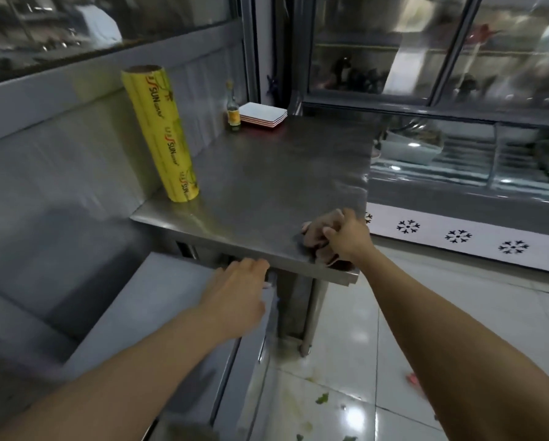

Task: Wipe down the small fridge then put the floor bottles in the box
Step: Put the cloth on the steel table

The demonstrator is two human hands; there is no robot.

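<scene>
You're at the wiping stage: your right hand [343, 237] has its fingers curled round a crumpled brownish cloth [317, 238], low and right of frame centre, pressed on the steel tabletop [267, 186] near its front right corner. The bunched cloth shows no clear long axis. Your left hand [238, 288] rests open below the front edge. No floor bottles or box are in view, so that step looks untouched.

The one head view looks forward and steeply down on the steel counter [267, 186], from close above its near edge. The floor [362, 361] shows below and right of that counter.
</scene>
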